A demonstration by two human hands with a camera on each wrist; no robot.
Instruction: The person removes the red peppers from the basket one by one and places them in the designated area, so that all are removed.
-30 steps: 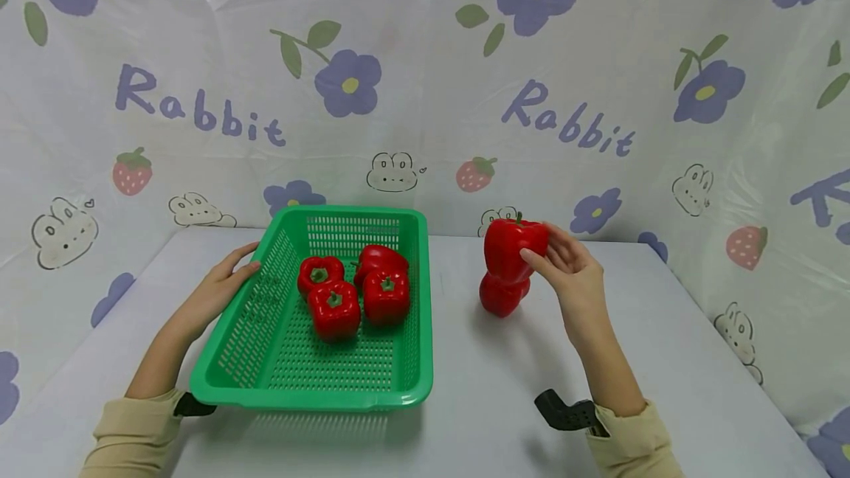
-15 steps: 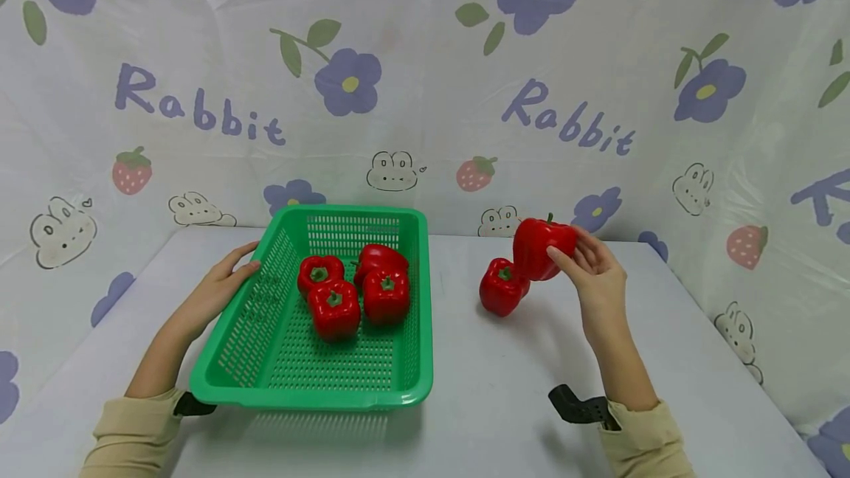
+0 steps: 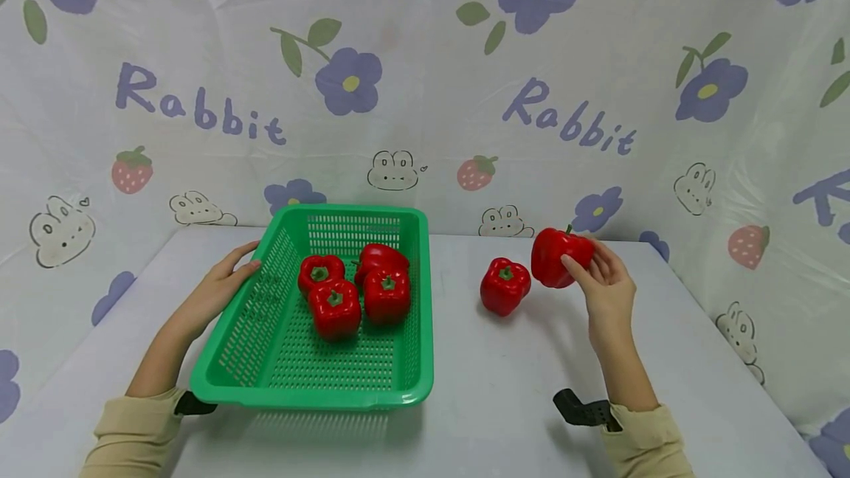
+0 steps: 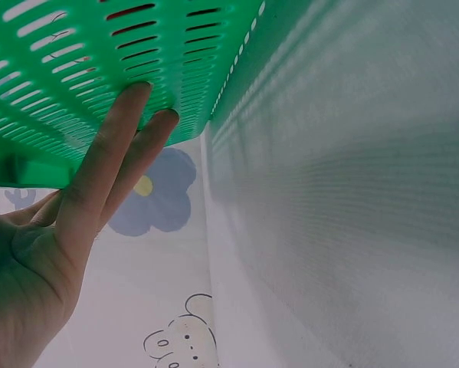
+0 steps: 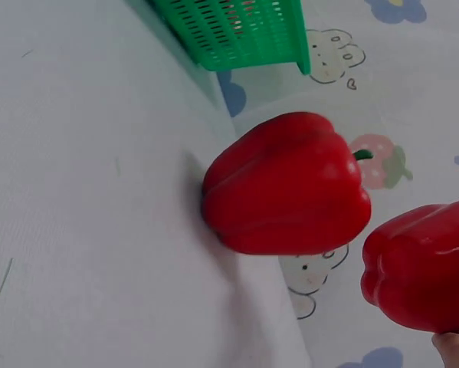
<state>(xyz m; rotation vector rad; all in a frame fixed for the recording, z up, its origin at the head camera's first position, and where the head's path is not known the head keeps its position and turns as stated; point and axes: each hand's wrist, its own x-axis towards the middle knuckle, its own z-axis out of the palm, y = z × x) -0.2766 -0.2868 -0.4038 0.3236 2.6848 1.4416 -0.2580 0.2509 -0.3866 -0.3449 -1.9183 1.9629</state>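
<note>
My right hand (image 3: 607, 282) pinches a red bell pepper (image 3: 554, 257) between thumb and fingers, lifted off the white table. A second bell pepper (image 3: 505, 286) stands upright on the table, just left of the held one. In the right wrist view, the standing pepper (image 5: 286, 184) fills the middle and the held pepper (image 5: 421, 264) is at the right edge. My left hand (image 3: 219, 290) rests at the left rim of a green plastic basket (image 3: 312, 398). Its straight fingers (image 4: 110, 146) touch the slotted outer wall in the left wrist view. Several bell peppers (image 3: 335, 308) sit inside the basket.
A patterned cloth backdrop (image 3: 425, 94) hangs behind the white table (image 3: 491, 397) and along its sides. The basket takes up the left half of the table.
My right hand has carried the bell pepper rightward, away from above the standing one, then slightly lower. The standing pepper is fully uncovered now. Left hand and basket stay put.
</note>
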